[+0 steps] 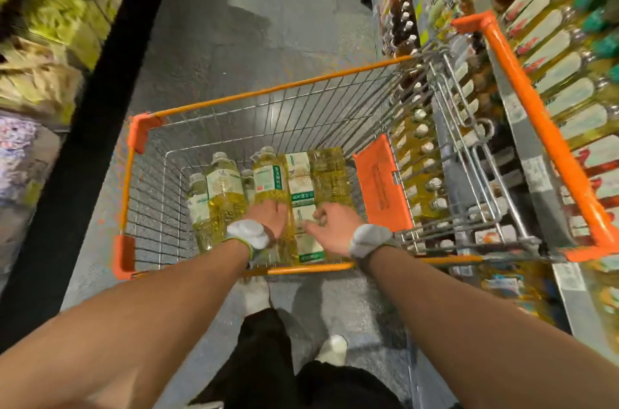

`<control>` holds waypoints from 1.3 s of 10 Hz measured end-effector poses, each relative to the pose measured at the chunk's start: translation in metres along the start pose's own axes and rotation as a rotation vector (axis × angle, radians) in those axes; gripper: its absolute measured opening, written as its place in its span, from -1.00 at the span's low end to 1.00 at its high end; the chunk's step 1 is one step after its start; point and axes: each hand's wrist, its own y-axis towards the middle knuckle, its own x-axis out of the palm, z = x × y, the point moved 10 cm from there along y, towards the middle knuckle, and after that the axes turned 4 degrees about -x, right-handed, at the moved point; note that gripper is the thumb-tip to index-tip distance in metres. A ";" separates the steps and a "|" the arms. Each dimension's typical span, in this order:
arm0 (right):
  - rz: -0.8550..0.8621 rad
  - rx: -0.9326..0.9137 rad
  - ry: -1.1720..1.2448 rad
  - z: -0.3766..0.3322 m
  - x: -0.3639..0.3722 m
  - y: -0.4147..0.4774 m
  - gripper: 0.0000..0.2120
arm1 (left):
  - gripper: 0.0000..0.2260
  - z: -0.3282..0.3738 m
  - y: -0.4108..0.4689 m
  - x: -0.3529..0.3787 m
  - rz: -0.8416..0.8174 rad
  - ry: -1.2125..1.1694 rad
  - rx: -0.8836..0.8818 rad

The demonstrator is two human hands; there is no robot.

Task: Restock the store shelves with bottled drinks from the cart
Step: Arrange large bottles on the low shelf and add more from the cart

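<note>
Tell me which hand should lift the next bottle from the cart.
Left, probably. The left hand lies on a yellow bottle in the cart; the right hand sits above the white-labelled bottle with curled fingers, gripping nothing visible.

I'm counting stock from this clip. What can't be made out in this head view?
Head view:
- Left hand: fingers hidden behind its back, so grip on the bottle unclear.
- Bottles in the cart: count unclear; the right hand and wristbands cover some.
- Left shelves: motion-blurred.
- Right shelves: cut off by frame edge.
- Bottle labels: too small to read.
</note>
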 end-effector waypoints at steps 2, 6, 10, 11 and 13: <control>0.090 0.185 0.136 -0.014 0.012 0.057 -0.37 | -0.68 -0.054 0.042 -0.035 0.019 -0.088 -0.080; 0.092 0.378 0.340 0.000 0.080 0.158 -0.46 | -0.66 -0.069 0.157 0.006 -0.155 -0.260 -0.177; 0.137 0.602 0.556 0.032 0.137 0.211 -0.75 | -0.08 -0.075 0.222 0.058 -0.172 -0.084 -0.314; 0.210 0.651 0.897 0.024 0.138 0.209 -0.70 | 0.00 -0.080 0.227 0.056 -0.081 -0.184 -0.422; -0.032 0.427 0.343 0.017 0.126 0.189 -0.57 | 0.02 -0.074 0.202 0.064 -0.094 -0.256 -0.382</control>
